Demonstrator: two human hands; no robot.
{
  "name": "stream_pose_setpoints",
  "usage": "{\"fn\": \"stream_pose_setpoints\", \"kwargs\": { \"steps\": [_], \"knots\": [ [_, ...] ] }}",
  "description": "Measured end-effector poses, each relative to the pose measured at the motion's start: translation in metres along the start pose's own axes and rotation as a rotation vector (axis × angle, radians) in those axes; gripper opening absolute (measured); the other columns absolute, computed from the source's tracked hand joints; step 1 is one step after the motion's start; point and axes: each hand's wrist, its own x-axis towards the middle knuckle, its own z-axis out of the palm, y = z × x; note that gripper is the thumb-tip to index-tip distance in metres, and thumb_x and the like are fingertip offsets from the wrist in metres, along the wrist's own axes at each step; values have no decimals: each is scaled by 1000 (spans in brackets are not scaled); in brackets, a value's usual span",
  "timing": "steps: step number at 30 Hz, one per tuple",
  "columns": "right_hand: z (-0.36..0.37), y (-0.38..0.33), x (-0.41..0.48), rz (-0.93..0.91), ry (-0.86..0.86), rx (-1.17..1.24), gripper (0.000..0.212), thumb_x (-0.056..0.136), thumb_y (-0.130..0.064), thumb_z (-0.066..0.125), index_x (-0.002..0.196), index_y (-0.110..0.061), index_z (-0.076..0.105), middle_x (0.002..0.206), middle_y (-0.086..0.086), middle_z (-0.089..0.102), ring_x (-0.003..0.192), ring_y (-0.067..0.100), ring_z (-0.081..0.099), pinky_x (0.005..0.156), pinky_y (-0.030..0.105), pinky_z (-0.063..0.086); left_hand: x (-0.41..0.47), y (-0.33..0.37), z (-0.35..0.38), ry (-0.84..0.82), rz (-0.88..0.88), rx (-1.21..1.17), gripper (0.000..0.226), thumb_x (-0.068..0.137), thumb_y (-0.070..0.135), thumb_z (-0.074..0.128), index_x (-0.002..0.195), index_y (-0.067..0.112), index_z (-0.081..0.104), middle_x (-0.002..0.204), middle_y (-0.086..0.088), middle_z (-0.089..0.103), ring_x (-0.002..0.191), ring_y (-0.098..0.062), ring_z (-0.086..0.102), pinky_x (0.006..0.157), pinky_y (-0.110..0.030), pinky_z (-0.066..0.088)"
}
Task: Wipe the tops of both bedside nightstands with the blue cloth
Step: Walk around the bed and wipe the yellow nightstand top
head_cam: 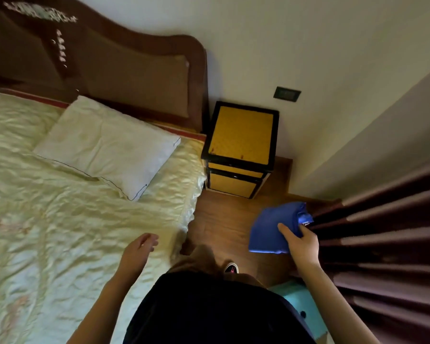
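One small unreadable tag (pixel 305 222) on blue cloth (pixel 271 229).

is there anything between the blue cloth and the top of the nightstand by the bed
Nothing visible. The right hand holds the blue cloth over bare wood floor, short of the nightstand. Its yellow top shows nothing standing on it. The bed lies to the left and the curtain to the right, both off that line.

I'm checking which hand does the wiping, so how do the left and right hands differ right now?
The right hand grips the folded blue cloth; the left hand holds nothing. The right hand hangs over the wooden floor beside the dark curtain; the left hangs over the bed. Both are bare, and neither touches the nightstand.
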Motion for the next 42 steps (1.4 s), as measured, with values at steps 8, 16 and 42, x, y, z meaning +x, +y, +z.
{"fn": "stream_pose_setpoints", "kwargs": {
  "steps": [8,16,42],
  "knots": [
    [60,-77,116,41,24,9,9,84,-18,72,86,-15,64,79,-1,65,78,23,63,80,43,53,139,114,16,-97,92,119,29,81,43,49,90,22,67,92,-5,71,92,-28,65,78,-35,46],
    [144,-124,261,62,74,100,12,87,-16,69,96,-13,63,94,7,65,92,28,63,88,48,51,327,200,95,-224,231,268,46,93,37,53,138,25,48,136,2,55,121,-16,55,97,-32,43],
    [302,-50,509,-650,-76,-1089,77,90,-70,27,154,-28,17,162,3,16,150,30,8,120,53,10,547,145,236,28,357,326,52,91,62,32,132,30,37,89,-4,67,68,-26,65,50,-32,46]
  ]
}}
